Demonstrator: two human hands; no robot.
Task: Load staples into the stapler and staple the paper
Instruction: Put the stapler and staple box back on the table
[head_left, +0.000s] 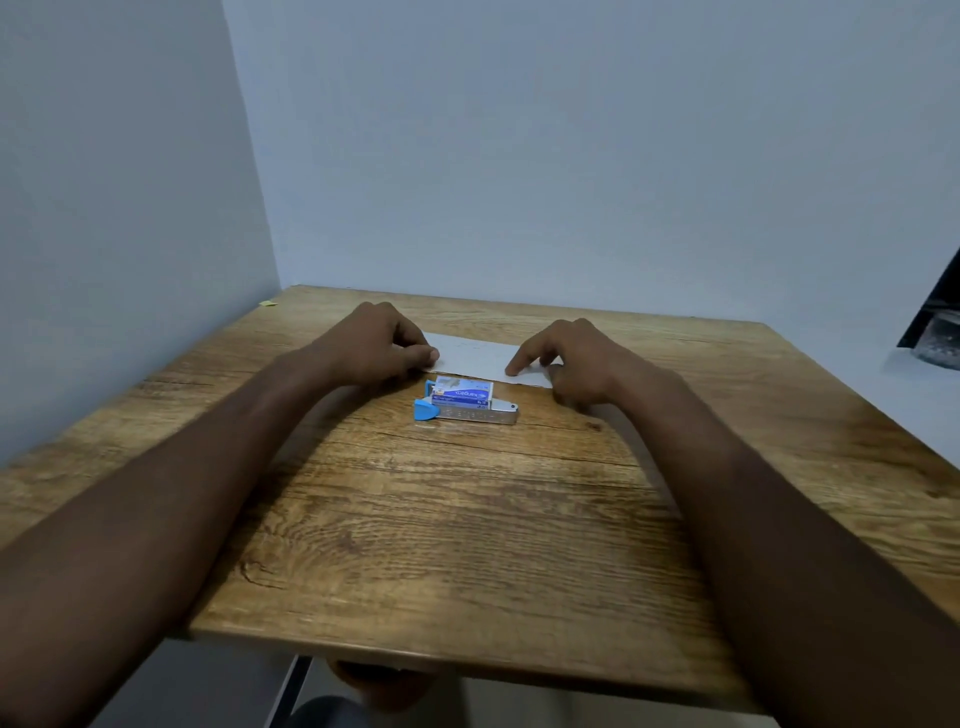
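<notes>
A white sheet of paper (478, 358) lies flat on the wooden table (467, 519), far from me. My left hand (379, 345) rests on the paper's left end with its fingers curled and the thumb pressing the paper. My right hand (569, 364) rests on the right end, index finger stretched out onto the sheet. Just in front of the paper lies a small blue and white box of staples (462, 392). Against the box's near side lies a silver metal stapler (470, 414) with a blue end pointing left. Neither hand touches the box or the stapler.
The table stands in a corner between two pale walls. A tiny yellow scrap (268, 303) lies at the table's far left corner. A dark object (935, 327) stands off the table at the right edge of the view. My knees show below the near table edge.
</notes>
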